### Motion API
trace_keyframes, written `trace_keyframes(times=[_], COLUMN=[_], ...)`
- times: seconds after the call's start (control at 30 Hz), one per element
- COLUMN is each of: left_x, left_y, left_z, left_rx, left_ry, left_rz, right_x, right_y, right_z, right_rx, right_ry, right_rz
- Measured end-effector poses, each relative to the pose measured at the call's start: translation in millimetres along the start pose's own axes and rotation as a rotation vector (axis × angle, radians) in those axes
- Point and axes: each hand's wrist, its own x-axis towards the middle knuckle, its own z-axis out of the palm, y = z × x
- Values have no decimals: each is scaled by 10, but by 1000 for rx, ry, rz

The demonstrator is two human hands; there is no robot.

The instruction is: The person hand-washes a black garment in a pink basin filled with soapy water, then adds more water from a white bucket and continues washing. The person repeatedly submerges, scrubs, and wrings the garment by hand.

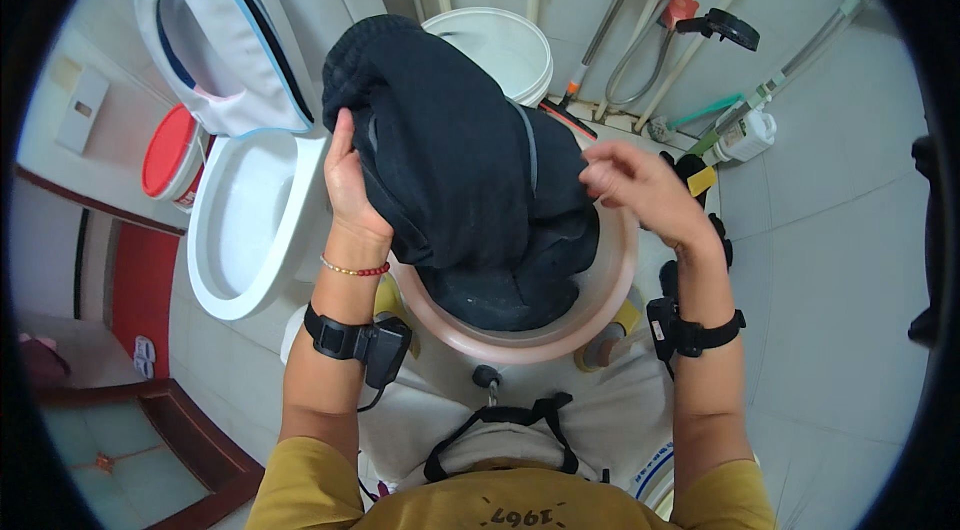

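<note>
A dark garment [457, 147] with a ribbed edge and a grey stripe hangs bunched in front of me, its lower folds lying in a pale pink basin [517, 350]. My left hand [349, 188] grips the garment at its left side, thumb up along the cloth and the other fingers hidden behind it. At the right edge of the cloth is my right hand [637, 188], its fingers curled; whether they pinch the fabric is unclear.
Behind the garment stands a white bucket [502, 53]. To the left are a toilet [247, 215] with a padded seat raised and a red-lidded bucket [165, 155]. A squeegee [574, 121], shower hose [649, 72] and white jug [750, 134] line the wall.
</note>
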Motion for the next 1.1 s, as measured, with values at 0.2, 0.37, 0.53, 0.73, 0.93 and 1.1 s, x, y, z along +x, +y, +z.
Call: trace_keyframes(times=[0.2, 0.37, 0.53, 0.73, 0.93, 1.1], left_x=[-73, -123, -140, -202, -288, -319], left_y=[-21, -143, -31, 5, -199, -182], left_z=[28, 151, 199, 225, 292, 327], left_rx=[-48, 92, 474, 509, 432, 528], left_ry=[19, 73, 177, 312, 290, 268], left_rz=[85, 91, 147, 96, 47, 3], right_x=[58, 246, 148, 14, 79, 119], right_y=[201, 110, -38, -171, -57, -46], right_z=[630, 904, 663, 156, 383, 478], right_rx=[-523, -1, 564, 574, 283, 389], right_ry=[-245, -31, 21, 62, 24, 43], right_rz=[-213, -175, -18, -54, -167, -5])
